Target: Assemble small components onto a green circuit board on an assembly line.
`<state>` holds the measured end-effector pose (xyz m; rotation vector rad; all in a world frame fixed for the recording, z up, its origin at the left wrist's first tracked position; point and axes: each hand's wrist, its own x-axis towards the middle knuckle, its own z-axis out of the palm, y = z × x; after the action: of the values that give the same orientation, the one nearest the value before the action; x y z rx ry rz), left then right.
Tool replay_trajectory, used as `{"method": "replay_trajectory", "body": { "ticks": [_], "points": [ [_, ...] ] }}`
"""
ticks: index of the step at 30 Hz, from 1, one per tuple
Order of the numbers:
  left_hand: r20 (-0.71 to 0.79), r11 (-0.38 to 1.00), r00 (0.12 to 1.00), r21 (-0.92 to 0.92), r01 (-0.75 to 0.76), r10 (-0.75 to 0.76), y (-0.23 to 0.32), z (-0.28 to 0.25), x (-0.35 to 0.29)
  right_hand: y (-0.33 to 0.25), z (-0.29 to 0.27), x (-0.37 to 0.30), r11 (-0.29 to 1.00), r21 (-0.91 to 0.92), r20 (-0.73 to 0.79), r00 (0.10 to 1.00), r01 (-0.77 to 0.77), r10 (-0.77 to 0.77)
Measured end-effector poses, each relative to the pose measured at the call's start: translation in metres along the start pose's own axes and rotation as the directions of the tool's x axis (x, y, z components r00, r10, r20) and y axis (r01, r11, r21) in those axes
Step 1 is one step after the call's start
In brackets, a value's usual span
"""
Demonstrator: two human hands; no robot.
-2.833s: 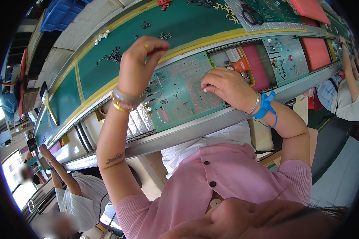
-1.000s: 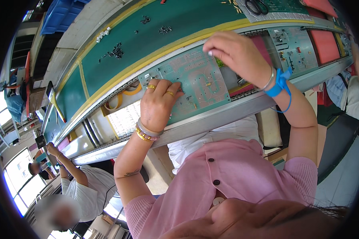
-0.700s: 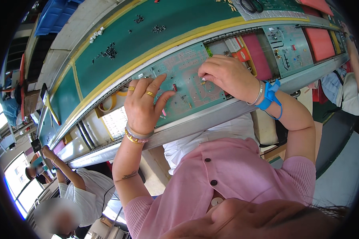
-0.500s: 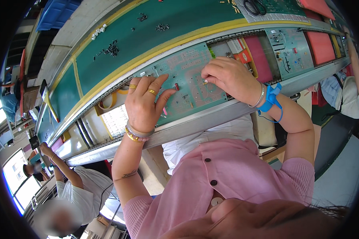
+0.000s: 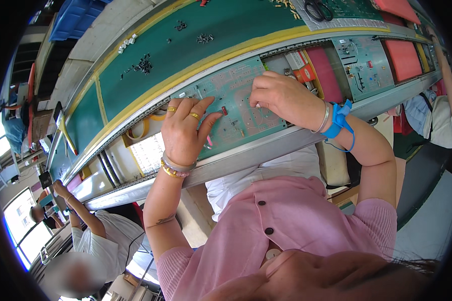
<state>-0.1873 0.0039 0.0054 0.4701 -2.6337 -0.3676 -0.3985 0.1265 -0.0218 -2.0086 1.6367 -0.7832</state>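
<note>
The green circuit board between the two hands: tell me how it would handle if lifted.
The green circuit board is probably stiff: it lies flat beside the metal rail with no visible sag. It looks thin, so likely light for its size. The small red component on its face might bend or break if bumped.

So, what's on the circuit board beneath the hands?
A red component and a pink component show on the circuit board; spots covered by the left hand and right hand are hidden.
</note>
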Motion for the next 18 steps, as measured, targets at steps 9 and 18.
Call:
{"method": "replay_trajectory", "body": {
  "ticks": [9, 18],
  "points": [
    [-0.037, 0.999, 0.998, 0.012, 0.044, -0.044, -0.035, -0.014, 0.039, 0.004, -0.002, 0.000, 0.962, 0.258, -0.051, 0.993, -0.086, 0.103],
    [-0.140, 0.946, 0.986, 0.296, 0.129, -0.091, -0.117, 0.011, 0.082, 0.003, -0.001, 0.002, 0.969, 0.236, -0.069, 0.993, -0.077, 0.095]
  ]
}}
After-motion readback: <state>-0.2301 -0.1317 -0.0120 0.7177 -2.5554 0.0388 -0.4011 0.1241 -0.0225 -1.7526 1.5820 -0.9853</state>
